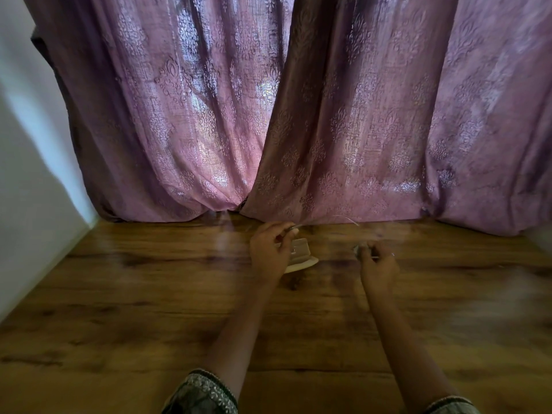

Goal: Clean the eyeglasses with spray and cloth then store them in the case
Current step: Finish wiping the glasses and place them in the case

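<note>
Nothing here can be read: no word, number or brand shows plainly. The pale case (302, 256) on the table (149, 294) has a small dark mark on its near side, but it is too blurred to tell whether it is lettering. The curtain (209, 115) behind carries only a woven ornamental pattern, not letters.
</note>
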The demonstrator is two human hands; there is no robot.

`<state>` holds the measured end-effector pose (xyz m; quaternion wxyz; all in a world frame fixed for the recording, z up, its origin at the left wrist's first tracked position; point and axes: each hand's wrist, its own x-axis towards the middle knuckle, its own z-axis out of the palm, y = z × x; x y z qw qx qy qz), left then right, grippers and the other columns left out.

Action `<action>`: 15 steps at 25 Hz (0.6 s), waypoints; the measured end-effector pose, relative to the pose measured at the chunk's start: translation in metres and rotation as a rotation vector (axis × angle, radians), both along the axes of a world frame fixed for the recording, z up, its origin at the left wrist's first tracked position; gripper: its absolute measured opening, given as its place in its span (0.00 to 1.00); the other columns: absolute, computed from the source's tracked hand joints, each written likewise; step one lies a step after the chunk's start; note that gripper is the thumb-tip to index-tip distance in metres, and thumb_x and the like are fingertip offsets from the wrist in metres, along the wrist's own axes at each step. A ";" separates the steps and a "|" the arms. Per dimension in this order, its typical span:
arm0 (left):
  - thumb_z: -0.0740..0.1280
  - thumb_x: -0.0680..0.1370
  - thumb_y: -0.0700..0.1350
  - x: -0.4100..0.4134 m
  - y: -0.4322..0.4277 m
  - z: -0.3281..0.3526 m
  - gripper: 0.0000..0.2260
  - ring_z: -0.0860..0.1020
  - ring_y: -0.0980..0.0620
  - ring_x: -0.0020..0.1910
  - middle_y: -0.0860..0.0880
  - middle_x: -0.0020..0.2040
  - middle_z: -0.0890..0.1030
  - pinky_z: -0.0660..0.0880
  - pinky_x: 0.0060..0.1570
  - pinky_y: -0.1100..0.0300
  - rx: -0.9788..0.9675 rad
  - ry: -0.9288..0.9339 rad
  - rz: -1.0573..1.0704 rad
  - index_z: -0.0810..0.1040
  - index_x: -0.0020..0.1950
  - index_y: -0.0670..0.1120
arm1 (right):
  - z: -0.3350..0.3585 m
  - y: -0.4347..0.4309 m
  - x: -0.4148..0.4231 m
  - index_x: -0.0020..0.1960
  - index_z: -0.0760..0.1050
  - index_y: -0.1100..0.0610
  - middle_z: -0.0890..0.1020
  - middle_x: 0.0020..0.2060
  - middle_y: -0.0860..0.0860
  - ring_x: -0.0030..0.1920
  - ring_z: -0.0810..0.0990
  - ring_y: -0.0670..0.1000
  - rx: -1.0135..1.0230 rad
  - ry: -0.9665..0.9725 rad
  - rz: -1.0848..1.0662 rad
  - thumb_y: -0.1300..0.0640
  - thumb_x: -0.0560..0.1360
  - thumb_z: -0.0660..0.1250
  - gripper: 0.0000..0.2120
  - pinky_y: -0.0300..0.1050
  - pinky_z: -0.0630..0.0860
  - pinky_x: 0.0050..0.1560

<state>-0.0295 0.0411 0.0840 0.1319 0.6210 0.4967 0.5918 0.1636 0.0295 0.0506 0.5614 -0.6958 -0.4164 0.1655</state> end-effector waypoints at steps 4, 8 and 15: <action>0.71 0.72 0.44 -0.015 0.012 0.017 0.09 0.79 0.56 0.41 0.48 0.43 0.83 0.73 0.45 0.69 -0.167 -0.115 -0.032 0.83 0.50 0.43 | -0.002 -0.009 -0.003 0.34 0.68 0.55 0.71 0.36 0.55 0.45 0.75 0.61 -0.151 0.317 0.036 0.52 0.72 0.53 0.12 0.59 0.72 0.52; 0.69 0.73 0.40 -0.031 0.022 0.045 0.08 0.78 0.62 0.36 0.48 0.38 0.83 0.73 0.43 0.69 -0.450 -0.375 -0.213 0.82 0.50 0.39 | 0.006 -0.018 -0.007 0.31 0.70 0.54 0.78 0.28 0.54 0.34 0.76 0.54 -0.199 0.476 0.169 0.51 0.74 0.58 0.14 0.48 0.74 0.39; 0.65 0.74 0.43 -0.043 0.038 0.054 0.08 0.65 0.60 0.21 0.57 0.23 0.76 0.58 0.26 0.68 -0.933 -0.537 -0.313 0.80 0.36 0.47 | 0.034 -0.031 -0.006 0.39 0.80 0.53 0.83 0.30 0.43 0.34 0.80 0.42 0.011 0.382 0.603 0.50 0.77 0.57 0.16 0.36 0.76 0.39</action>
